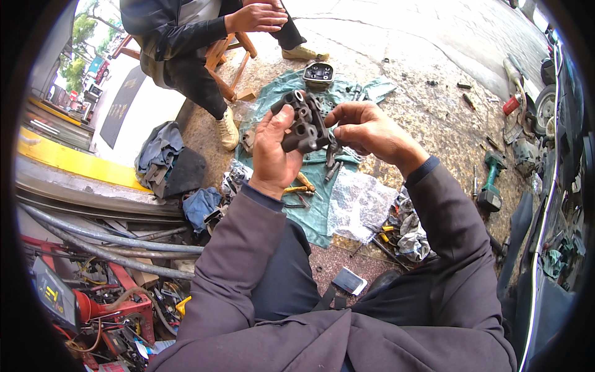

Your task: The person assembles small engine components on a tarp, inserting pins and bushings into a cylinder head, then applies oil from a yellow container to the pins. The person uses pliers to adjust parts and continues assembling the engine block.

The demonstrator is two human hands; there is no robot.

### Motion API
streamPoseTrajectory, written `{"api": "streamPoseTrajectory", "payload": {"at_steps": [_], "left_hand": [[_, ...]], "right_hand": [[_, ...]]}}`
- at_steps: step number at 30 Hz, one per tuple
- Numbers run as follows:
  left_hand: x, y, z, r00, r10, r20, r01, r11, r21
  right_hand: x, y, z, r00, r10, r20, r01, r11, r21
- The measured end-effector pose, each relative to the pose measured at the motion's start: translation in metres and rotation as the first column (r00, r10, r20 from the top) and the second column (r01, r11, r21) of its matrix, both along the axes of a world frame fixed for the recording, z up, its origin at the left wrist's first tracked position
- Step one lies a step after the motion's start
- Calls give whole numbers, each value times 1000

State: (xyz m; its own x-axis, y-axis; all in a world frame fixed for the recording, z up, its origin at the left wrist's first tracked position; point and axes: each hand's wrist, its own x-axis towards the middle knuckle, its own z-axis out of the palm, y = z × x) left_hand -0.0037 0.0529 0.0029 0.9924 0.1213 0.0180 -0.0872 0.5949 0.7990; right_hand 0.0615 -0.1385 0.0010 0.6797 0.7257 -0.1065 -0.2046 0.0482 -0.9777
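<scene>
My left hand (277,149) grips a dark metal engine part (302,123) with several round bores, its thumb pressed over the near side. At the part's right edge, my right hand (372,131) has its thumb and forefinger drawn together in a pinch. What lies between those fingertips, if anything, is too small to make out. Below the hands a green cloth (315,220) is spread on the ground with small metal parts and tools on it. On its far end sits a cylinder head (318,73) with a pale rim.
Bubble wrap (359,208) and a phone (349,281) lie before me. To the right is a green cordless drill (491,181). Another person's hand (257,17) shows at the top, beside a wooden stool (217,59). Metal pipes (124,239) and a red-framed machine (133,297) stand left.
</scene>
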Motion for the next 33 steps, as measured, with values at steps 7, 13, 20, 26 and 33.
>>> {"api": "streamPoseTrajectory", "payload": {"at_steps": [7, 13, 20, 26, 33], "left_hand": [[-2, -6, 1, 877, 209, 432, -396, 823, 407], [-11, -9, 9, 891, 72, 449, -342, 758, 556], [-3, 0, 6, 980, 40, 195, -75, 982, 176], [5, 15, 1, 994, -87, -59, 89, 996, 26], [3, 19, 5, 980, -86, -178, 103, 991, 87]], "right_hand": [[-3, -4, 8, 988, 151, 38, -151, 988, -5], [-2, -3, 12, 987, 138, 77, -140, 990, 31], [4, -6, 0, 970, 38, 239, -43, 999, 18], [4, -1, -8, 858, 10, 514, 103, 976, -190], [3, 4, -15, 819, -54, 572, 132, 986, -97]]}}
